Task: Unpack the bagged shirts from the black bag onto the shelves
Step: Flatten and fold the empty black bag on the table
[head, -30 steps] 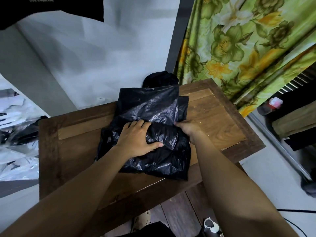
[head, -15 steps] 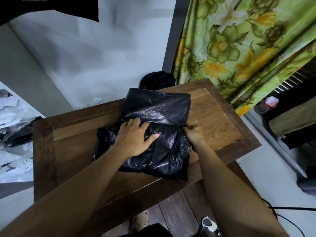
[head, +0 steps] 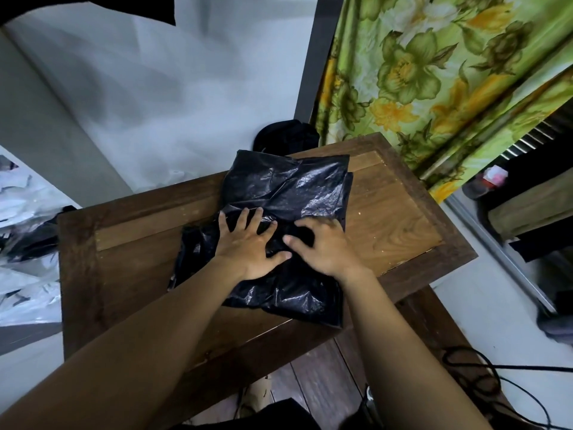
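A crinkled black plastic bag (head: 288,187) lies folded over on a brown wooden table (head: 130,259). My left hand (head: 248,243) lies flat on the bag's middle with fingers spread. My right hand (head: 322,246) rests beside it on the bag, fingers spread and slightly bent, thumb near the left thumb. What the bag holds is hidden. No shelves are in view.
Clear plastic packets (head: 24,243) lie heaped on the floor at the left. A dark bundle (head: 285,138) sits behind the table against the wall. A green flowered curtain (head: 434,76) hangs at the right. Black cables (head: 483,377) trail on the floor at the lower right.
My right hand has moved left from the bag's right edge onto its middle, next to my left hand. The bag's top flap lies flatter and further folded over.
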